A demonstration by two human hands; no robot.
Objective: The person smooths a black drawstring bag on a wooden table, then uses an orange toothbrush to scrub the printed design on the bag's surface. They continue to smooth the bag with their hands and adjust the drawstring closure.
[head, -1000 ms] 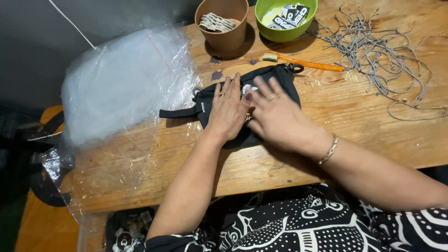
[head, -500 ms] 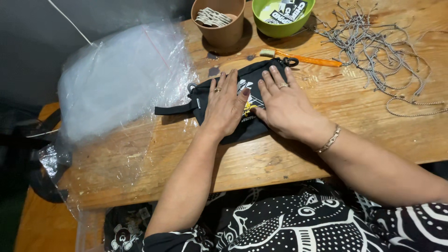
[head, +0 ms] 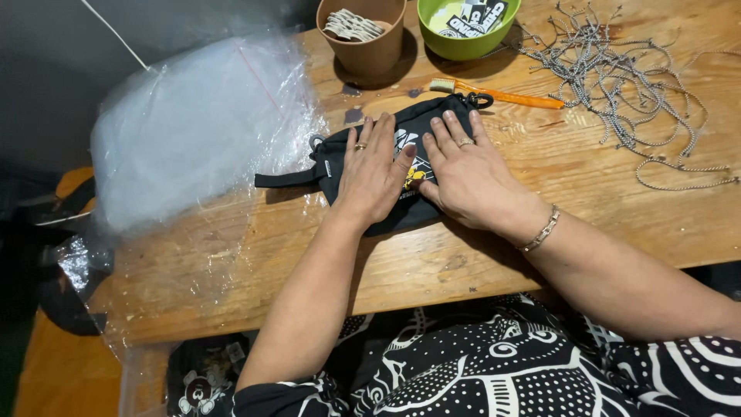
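Item 1: small black fabric pouch with a printed yellow-and-white patch [head: 413, 147], lying flat near the middle of the worn wooden plank table [head: 540, 232], a black strap end sticking out to its left and a black clip at its upper right corner.

Item 2: left hand [head: 372, 174]. I see it spread flat, palm down, on the left half of the pouch; fingers straight, gripping nothing, a ring on one finger.

Item 3: right hand [head: 467, 174]. I log it likewise flat and unclenched, pressing the right half of the pouch, just beside the left hand; a ring and a metal bracelet show.

Item 4: stack of clear plastic bags [head: 193, 127], left of the pouch, overhanging the table edge.

Item 5: brown round cup holding pale folded tags [head: 363, 38], beyond the pouch.

Item 6: green round bowl of black-and-white labels [head: 463, 27], right of the cup.

Item 7: orange-handled brush [head: 502, 94], lying just past the pouch's clip.

Item 8: loose heap of grey cords [head: 617, 85], far right, well apart from both hands.
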